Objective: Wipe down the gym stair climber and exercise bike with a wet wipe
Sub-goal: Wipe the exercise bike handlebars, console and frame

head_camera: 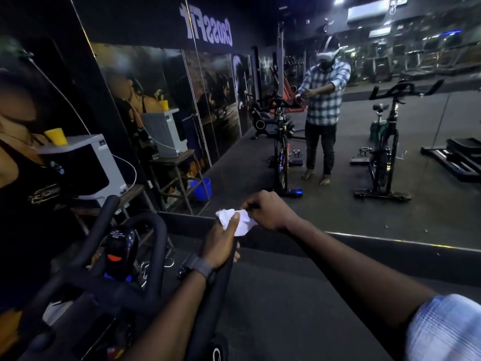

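A crumpled white wet wipe [238, 220] sits at the tip of the exercise bike [145, 256]'s smooth, rounded black handlebar. The left hand [221, 243] curls its fingers around bar and wipe; the right hand [268, 211] pinches the wipe's soft edge.

Both hands pinch the wet wipe [238, 221] (white, crumpled) over the bike handlebar [218, 282]

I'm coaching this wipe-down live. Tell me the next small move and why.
Probably wrap the wet wipe around the bike's right handlebar and slide it down. The left hand holds both bar tip and wipe, the right hand pinches the wipe's other edge, so it looks ready to wrap.
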